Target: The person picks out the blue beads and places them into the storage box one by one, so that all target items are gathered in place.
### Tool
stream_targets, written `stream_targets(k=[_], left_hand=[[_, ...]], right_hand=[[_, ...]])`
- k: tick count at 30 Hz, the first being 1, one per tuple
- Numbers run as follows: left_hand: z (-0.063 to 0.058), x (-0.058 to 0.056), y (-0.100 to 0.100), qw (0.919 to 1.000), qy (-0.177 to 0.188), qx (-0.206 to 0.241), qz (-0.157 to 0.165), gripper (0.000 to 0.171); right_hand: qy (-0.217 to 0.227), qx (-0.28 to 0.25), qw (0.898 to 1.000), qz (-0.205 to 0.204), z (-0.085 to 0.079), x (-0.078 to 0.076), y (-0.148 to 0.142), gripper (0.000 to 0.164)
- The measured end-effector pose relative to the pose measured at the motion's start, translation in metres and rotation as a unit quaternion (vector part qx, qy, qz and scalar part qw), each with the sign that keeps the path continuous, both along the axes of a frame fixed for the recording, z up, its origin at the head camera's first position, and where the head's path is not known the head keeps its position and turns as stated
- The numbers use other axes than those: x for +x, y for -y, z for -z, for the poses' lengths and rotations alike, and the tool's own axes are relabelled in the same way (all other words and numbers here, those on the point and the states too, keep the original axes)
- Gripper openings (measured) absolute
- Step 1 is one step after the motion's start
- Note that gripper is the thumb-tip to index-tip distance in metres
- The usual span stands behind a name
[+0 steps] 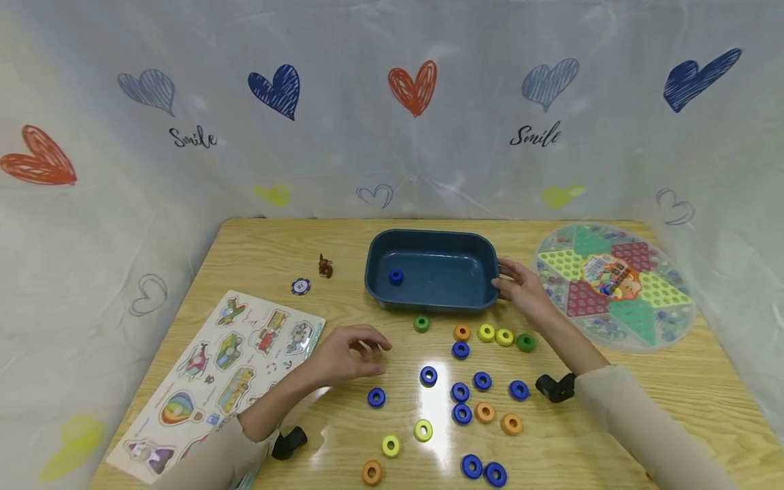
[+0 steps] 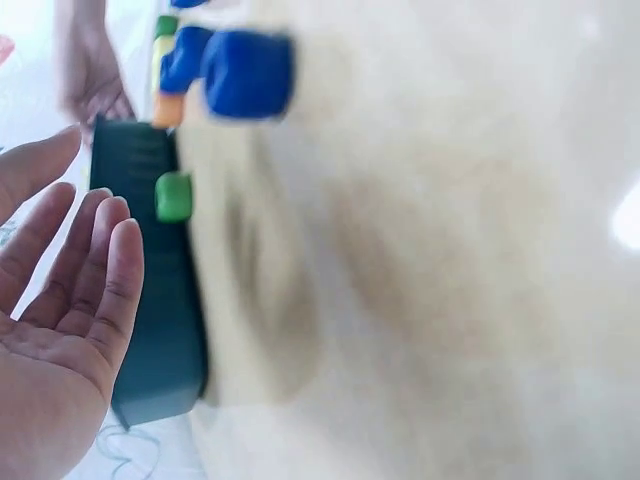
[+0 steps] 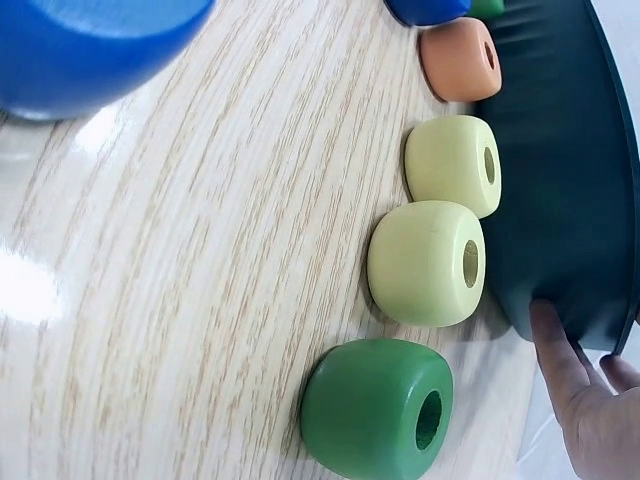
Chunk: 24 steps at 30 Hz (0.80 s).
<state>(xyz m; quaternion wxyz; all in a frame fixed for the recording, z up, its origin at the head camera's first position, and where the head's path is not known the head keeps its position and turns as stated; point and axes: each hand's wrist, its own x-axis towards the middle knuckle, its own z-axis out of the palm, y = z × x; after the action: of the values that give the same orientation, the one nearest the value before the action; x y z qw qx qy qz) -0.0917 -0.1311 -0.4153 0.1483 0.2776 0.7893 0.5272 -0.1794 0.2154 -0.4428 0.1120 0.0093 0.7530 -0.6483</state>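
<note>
A dark blue-green plastic bin point(image 1: 435, 301) stands at the back of the table, with one blue bead point(image 1: 396, 276) inside. At its right end my right hand point(image 1: 523, 289) holds the rim and outer wall, fingertips against the side in the right wrist view. My left hand point(image 1: 349, 355) hovers in front of the bin, fingers loosely bent and nothing between them. Nearest to it are a blue bead point(image 1: 376, 397) and a green bead point(image 1: 421, 323). Yellow beads point(image 3: 425, 263), an orange bead point(image 3: 460, 60) and another green bead point(image 3: 375, 408) line the bin's front.
Several blue, yellow and orange beads lie scattered toward the front. A picture puzzle board point(image 1: 226, 367) lies at left, below a poker chip point(image 1: 301, 286) and a small brown figurine point(image 1: 325, 266). A round Chinese checkers board point(image 1: 612, 286) is at right. A curtain point(image 1: 343, 156) hangs behind.
</note>
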Motion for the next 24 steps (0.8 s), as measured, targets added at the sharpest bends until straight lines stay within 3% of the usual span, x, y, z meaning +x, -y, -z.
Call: stream_targets(k=[5,12,18,24], left_hand=[[0.029,0.011,0.008,0.9981,-0.014,-0.032,0.051,0.034],[0.043,0.022,0.013,0.9905,-0.005,-0.051,0.127,0.036],[0.046,0.028,0.013,0.9905,0.002,-0.063,0.122,0.034],[0.045,0.024,0.014,0.9904,0.005,-0.070,0.119,0.032]], right_hand=[[0.004,0.000,1.000,0.000,-0.001,0.000,0.002,0.054],[0.008,0.001,1.000,0.006,-0.001,0.002,-0.001,0.055],[0.006,-0.004,1.000,-0.001,-0.002,0.001,-0.002,0.056],[0.011,-0.006,1.000,-0.004,-0.001,0.002,-0.001,0.055]])
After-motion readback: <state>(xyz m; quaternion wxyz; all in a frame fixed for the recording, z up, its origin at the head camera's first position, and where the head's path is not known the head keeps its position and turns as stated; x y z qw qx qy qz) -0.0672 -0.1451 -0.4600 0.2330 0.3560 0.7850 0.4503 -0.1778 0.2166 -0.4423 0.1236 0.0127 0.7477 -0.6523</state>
